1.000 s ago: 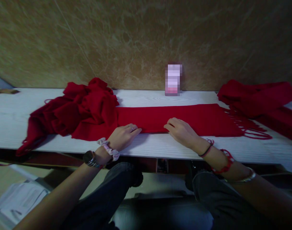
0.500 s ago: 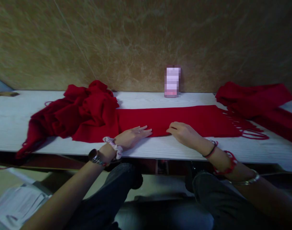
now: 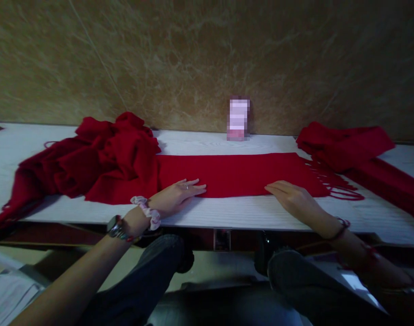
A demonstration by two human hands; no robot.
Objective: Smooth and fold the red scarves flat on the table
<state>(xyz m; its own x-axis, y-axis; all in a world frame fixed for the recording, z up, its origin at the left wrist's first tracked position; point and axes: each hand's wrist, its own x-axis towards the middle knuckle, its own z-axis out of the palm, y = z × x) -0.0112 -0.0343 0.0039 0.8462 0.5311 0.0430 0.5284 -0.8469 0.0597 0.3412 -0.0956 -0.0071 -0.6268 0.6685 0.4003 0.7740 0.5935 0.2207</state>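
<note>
A red scarf [image 3: 234, 174] with a fringed right end lies spread in a flat strip along the white table. Its left part gathers into a loose crumpled heap [image 3: 115, 145]. My left hand [image 3: 174, 194] rests flat on the strip's near edge, fingers spread, with a ring on one finger. Further right, my right hand [image 3: 291, 197] touches the same edge with its fingers stretched out close together. Neither hand grips the cloth.
Another folded red cloth [image 3: 342, 145] lies at the right, close to the fringe. A phone-like object [image 3: 238, 118], pixelated, leans on the marbled wall [image 3: 179, 63] behind the white table [image 3: 200, 215]. My knees are below the table's front edge.
My right hand has slid right along the scarf's near edge, and its bent fingers have straightened. My left hand stays flat on the cloth. The view has shifted slightly.
</note>
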